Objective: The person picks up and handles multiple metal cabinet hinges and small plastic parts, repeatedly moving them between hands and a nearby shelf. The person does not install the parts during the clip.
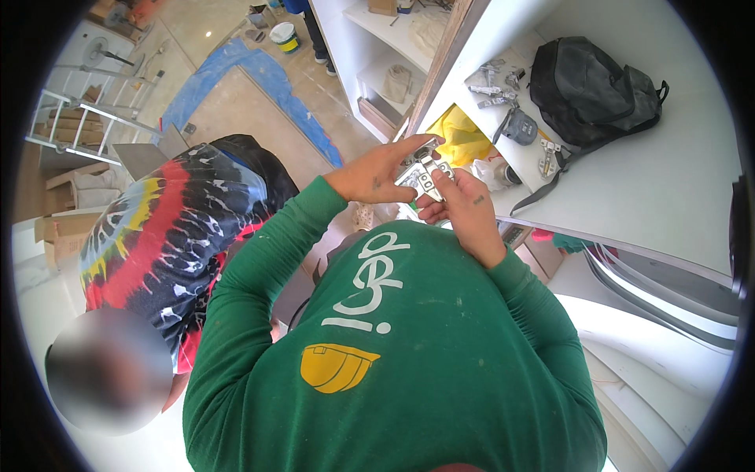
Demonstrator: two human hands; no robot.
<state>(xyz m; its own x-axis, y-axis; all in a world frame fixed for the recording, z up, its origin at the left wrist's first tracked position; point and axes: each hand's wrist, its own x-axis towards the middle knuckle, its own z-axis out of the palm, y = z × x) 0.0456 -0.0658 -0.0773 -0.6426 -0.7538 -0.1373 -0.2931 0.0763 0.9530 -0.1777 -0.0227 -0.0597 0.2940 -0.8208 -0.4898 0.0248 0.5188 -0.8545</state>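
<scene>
Both hands, left hand (pixel 376 175) and right hand (pixel 464 206), hold a metal cabinet hinge (pixel 422 175) above the white worktop (pixel 668 189) bearing a dark backpack (pixel 594 90).

A white surface (pixel 661 189) is seen at the right, on which a dark backpack (pixel 590 86) is laid at the far side. Several metal hinges (pixel 494 90) are scattered to its left, near the edge.

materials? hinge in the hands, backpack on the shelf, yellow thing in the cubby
Hinge, held by left hand and right hand: likely plated steel, bright silver with glints. Backpack: looks like woven synthetic fabric, matte dark grey, soft creases. Yellow item: thin plastic or cloth, crumpled; can't tell which.
</scene>
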